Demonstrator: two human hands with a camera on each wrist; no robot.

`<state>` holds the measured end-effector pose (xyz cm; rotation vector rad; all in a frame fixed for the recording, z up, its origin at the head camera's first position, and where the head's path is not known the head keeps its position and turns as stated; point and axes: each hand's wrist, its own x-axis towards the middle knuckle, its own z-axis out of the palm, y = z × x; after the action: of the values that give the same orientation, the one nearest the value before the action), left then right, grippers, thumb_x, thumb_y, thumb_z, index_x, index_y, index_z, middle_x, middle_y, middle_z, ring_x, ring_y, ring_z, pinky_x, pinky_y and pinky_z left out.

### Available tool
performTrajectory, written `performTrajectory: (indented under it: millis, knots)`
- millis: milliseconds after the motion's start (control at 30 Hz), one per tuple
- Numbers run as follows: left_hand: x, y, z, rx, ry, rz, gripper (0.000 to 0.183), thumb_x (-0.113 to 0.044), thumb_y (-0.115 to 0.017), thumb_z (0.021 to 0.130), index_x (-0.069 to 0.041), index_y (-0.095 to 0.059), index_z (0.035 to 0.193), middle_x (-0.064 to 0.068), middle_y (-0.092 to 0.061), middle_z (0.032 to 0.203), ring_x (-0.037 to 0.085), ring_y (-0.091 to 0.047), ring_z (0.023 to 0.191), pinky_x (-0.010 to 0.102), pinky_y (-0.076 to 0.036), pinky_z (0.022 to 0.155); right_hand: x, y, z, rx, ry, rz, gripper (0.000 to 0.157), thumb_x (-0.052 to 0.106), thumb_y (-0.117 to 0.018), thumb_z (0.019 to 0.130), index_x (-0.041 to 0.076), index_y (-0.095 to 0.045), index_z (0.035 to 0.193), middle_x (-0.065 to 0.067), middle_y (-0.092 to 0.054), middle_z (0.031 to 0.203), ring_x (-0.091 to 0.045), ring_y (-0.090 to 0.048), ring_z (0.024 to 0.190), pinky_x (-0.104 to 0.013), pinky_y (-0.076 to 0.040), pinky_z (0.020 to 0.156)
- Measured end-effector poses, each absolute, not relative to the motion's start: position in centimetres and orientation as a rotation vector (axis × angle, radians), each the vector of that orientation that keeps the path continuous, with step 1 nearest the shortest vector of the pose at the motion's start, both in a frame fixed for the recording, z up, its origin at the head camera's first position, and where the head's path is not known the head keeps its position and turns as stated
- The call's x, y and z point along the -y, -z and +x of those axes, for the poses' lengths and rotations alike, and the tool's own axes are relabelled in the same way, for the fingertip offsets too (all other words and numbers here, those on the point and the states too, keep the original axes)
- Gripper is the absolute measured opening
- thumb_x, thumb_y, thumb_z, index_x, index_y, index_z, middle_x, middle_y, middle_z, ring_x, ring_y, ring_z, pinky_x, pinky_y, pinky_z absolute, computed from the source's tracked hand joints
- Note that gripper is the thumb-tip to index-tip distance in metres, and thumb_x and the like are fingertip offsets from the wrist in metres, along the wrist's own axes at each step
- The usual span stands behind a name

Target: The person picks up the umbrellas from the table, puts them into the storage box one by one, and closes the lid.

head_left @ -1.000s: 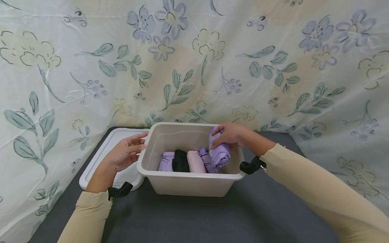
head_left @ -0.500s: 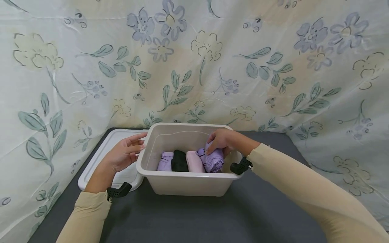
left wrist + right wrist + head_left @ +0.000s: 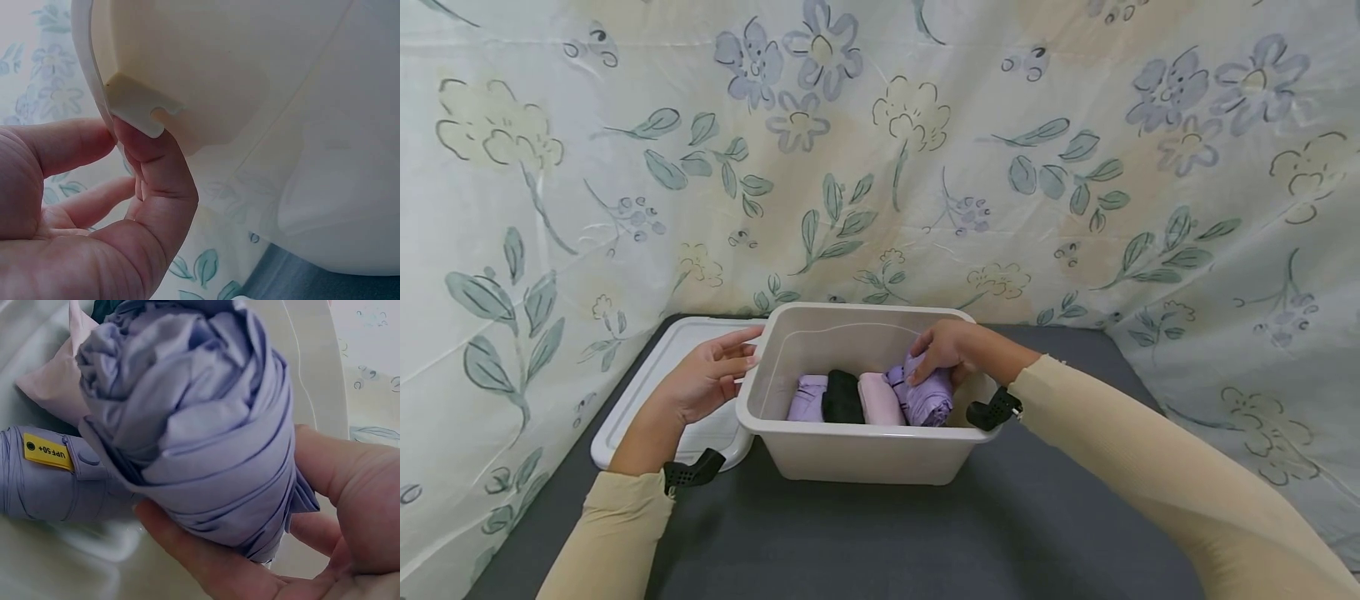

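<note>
A beige plastic storage bin (image 3: 865, 454) stands on the dark table. My left hand (image 3: 711, 375) holds its left rim; in the left wrist view, a bent finger (image 3: 162, 181) hooks under the rim by a small notched tab. My right hand (image 3: 951, 350) reaches into the bin's right side and grips a rolled purple cloth bundle (image 3: 927, 396). In the right wrist view, this bundle (image 3: 206, 431) shows twisted folds, with fingers on both sides. Left of it sit a pink roll (image 3: 882, 400), a black roll (image 3: 843, 397) and a light purple roll (image 3: 807, 398).
A white lid (image 3: 647, 367) lies on the table left of the bin, partly behind the left hand. In the right wrist view, another purple roll (image 3: 37, 487) bears a yellow UPF50+ tag. A floral curtain (image 3: 850, 167) hangs close behind the bin.
My right hand has lowered the purple bundle and moved it slightly left, in beside the other rolls; it has barely moved in the last half second. My left hand stays at the rim.
</note>
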<state>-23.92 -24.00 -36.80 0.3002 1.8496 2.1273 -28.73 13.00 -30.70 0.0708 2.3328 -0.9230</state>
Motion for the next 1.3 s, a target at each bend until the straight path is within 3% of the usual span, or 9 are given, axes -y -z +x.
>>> performTrajectory:
  millis: [433,933,1300]
  knots:
    - [24.0,36.7,-24.0,-1.845,-2.136,0.302,0.063,-0.005,-0.057,0.103,-0.004,-0.030,0.160,0.000,-0.067,0.114,0.013,-0.072,0.100,0.029,-0.062,0.083,-12.9,31.3,-29.4,-2.333,0.890,0.085,0.061,0.005,-0.085,0.081,0.006,-0.063,0.138,-0.024,-0.057,0.141,-0.035,-0.064,0.118,-0.048,-0.063,0.083]
    - [24.3,36.8,-23.9,-1.853,-2.131,0.306,0.063,-0.005,-0.056,0.104,-0.004,-0.028,0.161,0.000,-0.066,0.112,0.012,-0.072,0.099,0.030,-0.062,0.084,-12.3,31.7,-30.0,-2.349,0.771,0.033,0.060,0.007,-0.086,0.081,0.007,-0.065,0.137,-0.022,-0.065,0.133,-0.034,-0.071,0.106,-0.045,-0.063,0.082]
    - [24.1,36.7,-23.9,-1.864,-2.114,0.298,0.064,-0.007,-0.058,0.104,-0.004,-0.029,0.161,0.001,-0.066,0.112,0.013,-0.072,0.101,0.030,-0.062,0.085,-12.6,31.3,-29.7,-2.397,0.754,-0.009,0.059,0.007,-0.086,0.081,0.004,-0.064,0.136,-0.021,-0.059,0.139,-0.033,-0.067,0.107,-0.043,-0.064,0.077]
